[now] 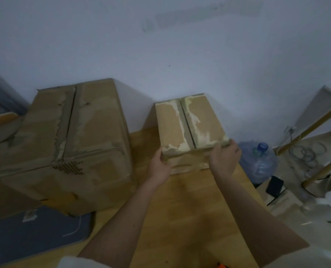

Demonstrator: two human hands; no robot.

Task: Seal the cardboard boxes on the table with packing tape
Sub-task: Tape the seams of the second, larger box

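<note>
A small cardboard box (170,122) with torn tape marks along its closed top seam stands on the wooden table (189,209) against the wall. My left hand (158,167) grips its near left corner, thumb on the top edge. My right hand (225,157) grips its near right corner, fingers curled over the top edge. A large worn cardboard box (95,136) stands to the left, its top flaps closed with a dark gap along the seam. No tape roll shows clearly; a small orange object (279,266) peeks in at the bottom edge.
A dark grey pad (35,233) lies at the table's front left, partly under the large box. Off the table's right edge on the floor sit a blue water jug (259,161), coiled cables (307,151), a black device (275,185) and wooden furniture legs (311,124).
</note>
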